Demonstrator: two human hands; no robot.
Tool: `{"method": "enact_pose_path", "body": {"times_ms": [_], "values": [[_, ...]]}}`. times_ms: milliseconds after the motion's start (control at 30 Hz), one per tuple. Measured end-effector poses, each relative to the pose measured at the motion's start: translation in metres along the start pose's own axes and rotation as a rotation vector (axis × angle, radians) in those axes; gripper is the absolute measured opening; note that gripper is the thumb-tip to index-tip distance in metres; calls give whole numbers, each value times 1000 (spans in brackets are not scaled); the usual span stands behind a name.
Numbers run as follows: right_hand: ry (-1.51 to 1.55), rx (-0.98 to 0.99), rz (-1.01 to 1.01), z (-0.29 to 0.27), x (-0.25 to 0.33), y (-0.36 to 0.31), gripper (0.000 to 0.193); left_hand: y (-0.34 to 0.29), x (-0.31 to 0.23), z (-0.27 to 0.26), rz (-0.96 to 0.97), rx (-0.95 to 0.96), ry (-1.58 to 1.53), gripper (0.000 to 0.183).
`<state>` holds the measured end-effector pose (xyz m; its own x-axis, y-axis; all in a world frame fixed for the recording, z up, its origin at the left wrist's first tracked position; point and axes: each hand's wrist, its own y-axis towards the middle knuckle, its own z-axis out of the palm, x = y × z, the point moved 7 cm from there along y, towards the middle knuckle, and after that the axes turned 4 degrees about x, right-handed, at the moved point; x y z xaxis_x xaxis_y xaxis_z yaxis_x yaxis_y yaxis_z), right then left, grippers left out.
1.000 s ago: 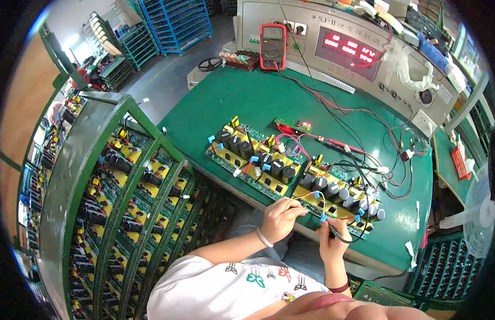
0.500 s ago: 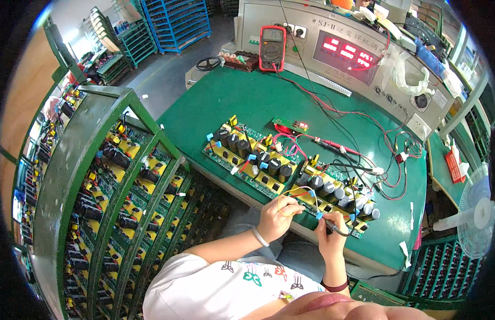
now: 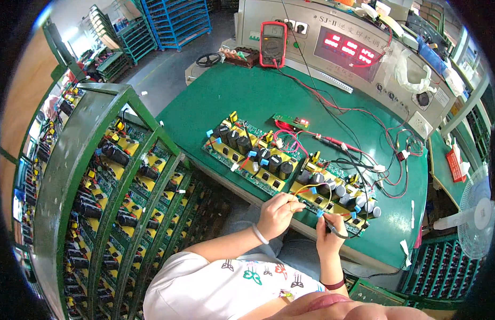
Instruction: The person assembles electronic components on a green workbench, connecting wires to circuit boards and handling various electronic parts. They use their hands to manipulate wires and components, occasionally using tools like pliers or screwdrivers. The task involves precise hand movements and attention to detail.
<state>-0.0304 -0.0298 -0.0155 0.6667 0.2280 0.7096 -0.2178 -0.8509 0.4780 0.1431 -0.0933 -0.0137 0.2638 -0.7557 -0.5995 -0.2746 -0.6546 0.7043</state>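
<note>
My left hand is at the front edge of the workbench, fingertips pinched on a thin yellow wire. The wire arcs over the front of the right circuit board, which carries grey-topped capacitors and yellow transformers. My right hand grips a dark pen-like tool with a black cord; its exact kind is unclear. Its front end is by a small blue connector at the board's near edge; I cannot tell if they touch. A second circuit board lies to the left, apart from both hands.
A red multimeter leans against the grey test console behind the green bench. Test leads run to a small lit board. A green rack of boards stands left; a white fan is right.
My left hand has shifted slightly right, and the yellow loop around its fingers has drawn in. My right hand and the tool have barely moved.
</note>
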Motion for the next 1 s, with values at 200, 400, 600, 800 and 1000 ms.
{"method": "enact_pose_path", "body": {"times_ms": [200,400,600,800,1000], "values": [[-65,-1,-14,-2,-1,-1,14,-1,-2,-1,9,10,5,18],[-55,-28,-63,-3,1,2,12,1,-1,-2,19,14,5,19],[-46,17,0,-2,-2,2,17,2,-2,-3,0,28,-10,24],[-45,-11,-41,-3,2,3,15,5,-1,-3,24,67,0,25],[15,10,-33,-4,4,6,16,7,-5,-15,-33,6,47,21]]}}
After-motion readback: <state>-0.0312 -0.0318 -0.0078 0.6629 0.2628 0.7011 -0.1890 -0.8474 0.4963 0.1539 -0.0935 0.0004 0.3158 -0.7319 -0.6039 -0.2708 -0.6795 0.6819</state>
